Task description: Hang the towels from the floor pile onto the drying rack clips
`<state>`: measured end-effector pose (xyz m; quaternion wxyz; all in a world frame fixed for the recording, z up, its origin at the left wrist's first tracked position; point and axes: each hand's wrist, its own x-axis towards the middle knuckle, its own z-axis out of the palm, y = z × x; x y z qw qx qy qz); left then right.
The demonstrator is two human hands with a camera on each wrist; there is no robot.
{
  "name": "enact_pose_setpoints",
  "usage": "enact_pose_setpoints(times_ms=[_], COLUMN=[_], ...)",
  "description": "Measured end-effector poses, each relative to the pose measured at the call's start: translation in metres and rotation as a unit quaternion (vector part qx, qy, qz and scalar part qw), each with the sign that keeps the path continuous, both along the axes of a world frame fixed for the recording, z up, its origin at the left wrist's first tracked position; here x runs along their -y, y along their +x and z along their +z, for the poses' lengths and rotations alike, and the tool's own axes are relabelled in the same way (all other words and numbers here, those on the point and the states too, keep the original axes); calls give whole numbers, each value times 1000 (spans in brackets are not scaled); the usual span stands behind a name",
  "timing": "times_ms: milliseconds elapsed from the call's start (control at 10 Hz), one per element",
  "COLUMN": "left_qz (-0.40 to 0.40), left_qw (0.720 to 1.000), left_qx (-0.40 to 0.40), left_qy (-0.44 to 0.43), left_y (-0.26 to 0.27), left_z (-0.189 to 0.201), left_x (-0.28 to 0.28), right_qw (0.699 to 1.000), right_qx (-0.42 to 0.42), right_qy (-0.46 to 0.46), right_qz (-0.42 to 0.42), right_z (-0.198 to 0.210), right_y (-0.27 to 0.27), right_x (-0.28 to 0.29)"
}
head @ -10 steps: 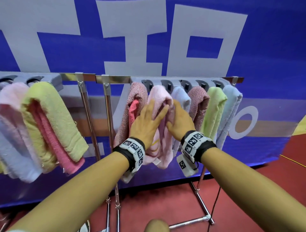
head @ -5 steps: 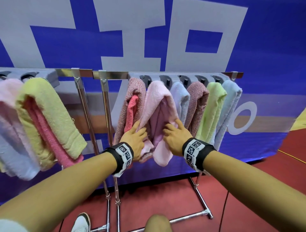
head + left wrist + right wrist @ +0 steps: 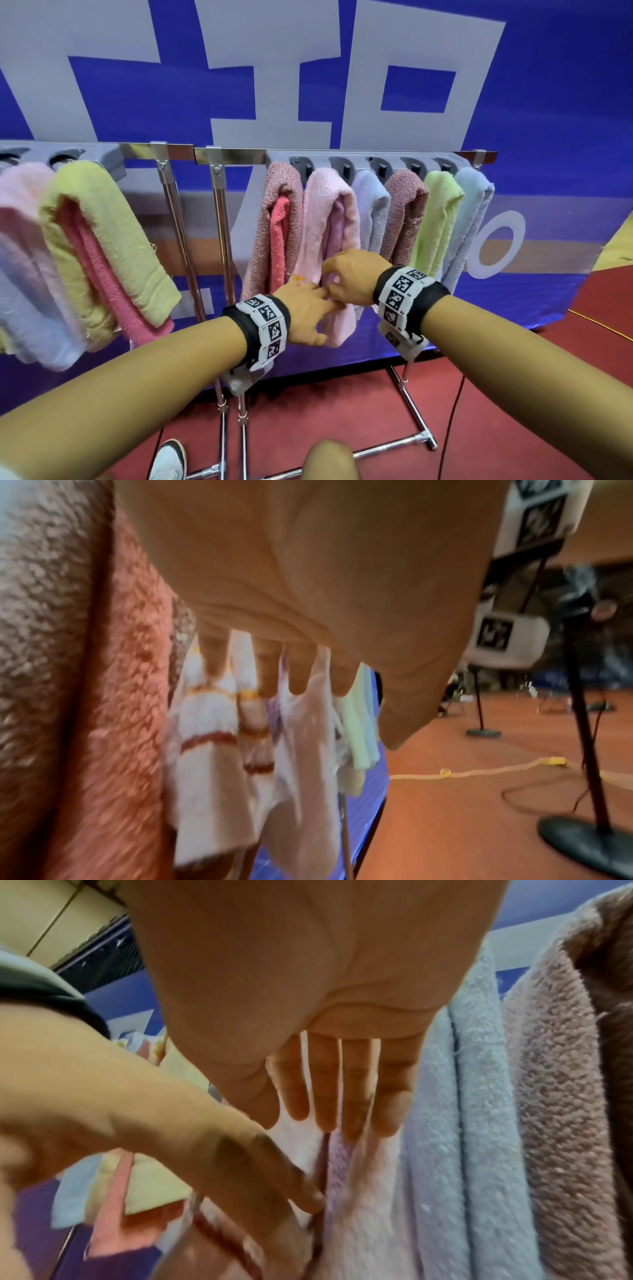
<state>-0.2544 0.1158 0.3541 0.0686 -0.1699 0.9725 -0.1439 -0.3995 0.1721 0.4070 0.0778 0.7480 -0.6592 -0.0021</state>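
Observation:
A pale pink towel (image 3: 330, 212) with a lilac layer inside hangs from a clip (image 3: 346, 168) on the drying rack rail (image 3: 239, 159). My left hand (image 3: 325, 298) lies against its lower part with fingers stretched out to the right. My right hand (image 3: 334, 281) touches the same towel just above, fingers straight against the cloth (image 3: 335, 1110). In the right wrist view the left hand's fingers (image 3: 267, 1164) press the pink fold. The left wrist view shows my left hand (image 3: 298, 680) pointing down over the towel ends. The floor pile is not in view.
Beside it hang a speckled brown towel (image 3: 284, 195), light blue (image 3: 371, 205), mauve (image 3: 406, 205), green (image 3: 442, 212) and pale blue (image 3: 472, 212) towels. A second rack at left carries a yellow towel (image 3: 102, 222). Below are the rack's foot (image 3: 411, 438), my shoe (image 3: 169, 459) and a cable (image 3: 452, 428).
Both hands have slid down the pale pink towel from its upper part to its lower part and drawn close together. The towel stays on its clip.

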Motion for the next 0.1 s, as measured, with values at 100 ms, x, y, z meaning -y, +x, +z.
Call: enact_pose_setpoints(times_ms=[100], left_qz=[18], left_qw=[994], left_qx=[-80], left_qy=[77], left_y=[2], left_z=[34], left_x=[-9], right_qw=[999], right_qx=[26], right_qy=[-41], right_qz=[9], right_z=[21], right_y=[7], right_x=[0])
